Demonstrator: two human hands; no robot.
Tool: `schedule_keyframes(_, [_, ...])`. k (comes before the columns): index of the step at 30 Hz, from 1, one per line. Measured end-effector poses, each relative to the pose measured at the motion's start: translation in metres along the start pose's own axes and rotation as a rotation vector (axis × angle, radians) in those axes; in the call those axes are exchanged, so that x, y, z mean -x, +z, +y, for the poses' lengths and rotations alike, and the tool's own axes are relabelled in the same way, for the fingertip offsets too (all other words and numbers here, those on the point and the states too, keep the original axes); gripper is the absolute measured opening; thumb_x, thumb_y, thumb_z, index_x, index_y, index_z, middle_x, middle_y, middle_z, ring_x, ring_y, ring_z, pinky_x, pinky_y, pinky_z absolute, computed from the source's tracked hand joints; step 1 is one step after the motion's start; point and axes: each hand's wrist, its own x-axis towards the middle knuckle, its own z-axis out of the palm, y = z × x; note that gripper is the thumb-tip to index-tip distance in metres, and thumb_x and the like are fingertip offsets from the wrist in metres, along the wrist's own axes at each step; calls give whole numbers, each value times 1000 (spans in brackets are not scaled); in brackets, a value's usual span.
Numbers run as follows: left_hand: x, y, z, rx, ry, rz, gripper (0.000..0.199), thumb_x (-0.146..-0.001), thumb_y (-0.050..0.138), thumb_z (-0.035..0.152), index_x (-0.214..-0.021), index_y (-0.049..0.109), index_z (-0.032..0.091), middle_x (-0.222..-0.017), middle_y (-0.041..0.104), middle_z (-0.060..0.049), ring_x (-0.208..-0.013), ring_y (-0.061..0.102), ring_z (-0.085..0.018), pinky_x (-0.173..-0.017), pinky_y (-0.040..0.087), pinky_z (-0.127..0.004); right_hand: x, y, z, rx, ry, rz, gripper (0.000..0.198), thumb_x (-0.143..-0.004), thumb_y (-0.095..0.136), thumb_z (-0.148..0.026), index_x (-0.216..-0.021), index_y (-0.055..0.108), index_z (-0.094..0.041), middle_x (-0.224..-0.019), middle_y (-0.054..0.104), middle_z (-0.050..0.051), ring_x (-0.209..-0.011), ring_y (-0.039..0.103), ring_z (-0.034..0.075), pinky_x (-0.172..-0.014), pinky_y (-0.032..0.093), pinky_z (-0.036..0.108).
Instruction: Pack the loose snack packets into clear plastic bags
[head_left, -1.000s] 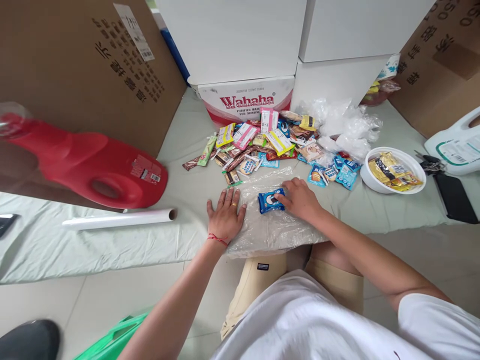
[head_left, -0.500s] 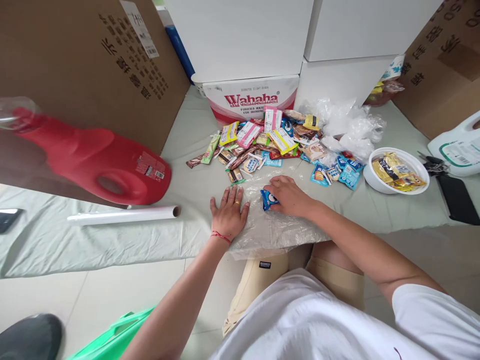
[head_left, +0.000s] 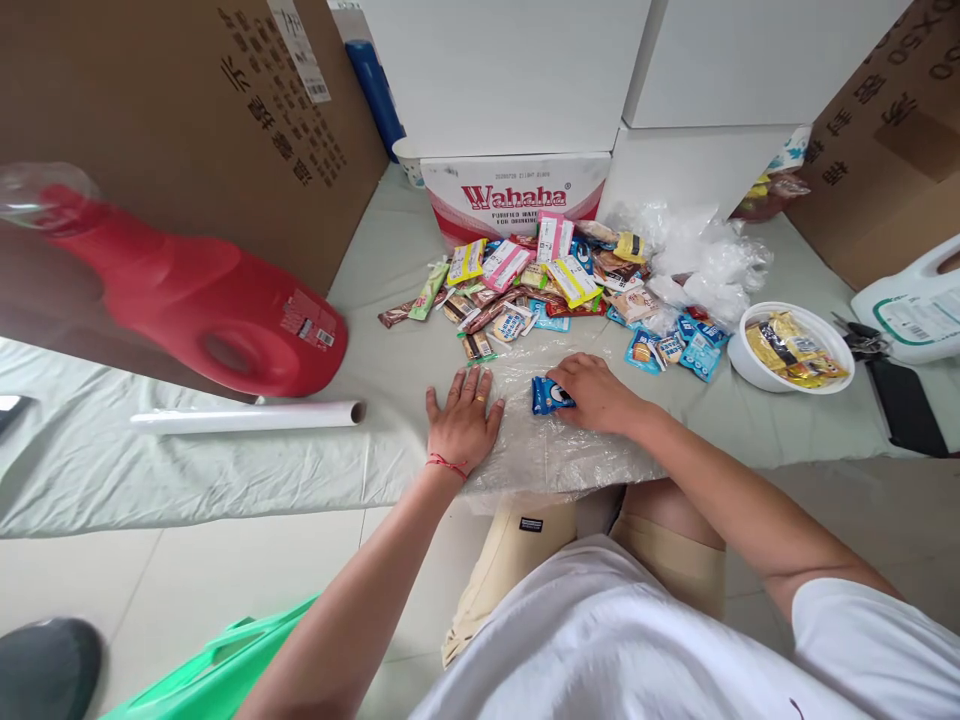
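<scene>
My left hand lies flat with fingers spread, at the left edge of a sheet of clear plastic film on the table. My right hand has its fingers closed on a small blue snack packet, which rests on the film. Part of the packet is hidden under the fingers. Behind both hands is a pile of wrapped snacks in several colours. The nearest one to my left hand is a small snack packet just beyond its fingertips.
A white cling film roll and a red jug lie to the left. To the right are a white bowl of yellow packets, crumpled clear plastic, a black phone and a white jug. A Wahaha carton stands behind.
The view has shifted slightly. The right hand and blue packet have moved a little to the right, and more of the packet shows. The left hand stays flat on the film.
</scene>
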Motion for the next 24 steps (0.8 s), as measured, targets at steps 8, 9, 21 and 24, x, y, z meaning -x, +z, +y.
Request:
schedule_keyframes(8, [0,-1,1,0,-6,-8,64,-106,24,50,-164,33,25,-171,32,-9,-161,26,-29,-127,11,-70,-8,6,-15,3,-53,-30,59,-89,75,-31,-143,59,-15,-129,65,19,-132,49,38,-113,34,54])
schedule_keyframes(9, [0,-1,1,-1,-5,-5,64,-106,24,50,-164,33,25,-171,32,-9,-160,27,-28,-127,11,-70,-8,7,-15,-8,-49,-36,63,-88,76,-32,-146,57,-15,-132,64,19,-134,49,38,-114,33,55])
schedule_keyframes(21, [0,-1,1,15,-9,-4,63,-106,25,50,-165,33,29,-172,32,-7,-161,26,-30,-128,9,-68,103,57,-28,-96,-173,198,55,-93,69,-50,-147,59,-39,-149,60,7,-143,46,35,-126,24,66])
schedule_keyframes(24, [0,-3,1,36,-13,-12,61,-107,23,48,-164,34,29,-172,32,-7,-161,25,-29,-128,8,-69,106,69,-30,-87,-84,227,29,-102,56,-32,-123,74,-41,-139,68,3,-135,53,31,-124,30,61])
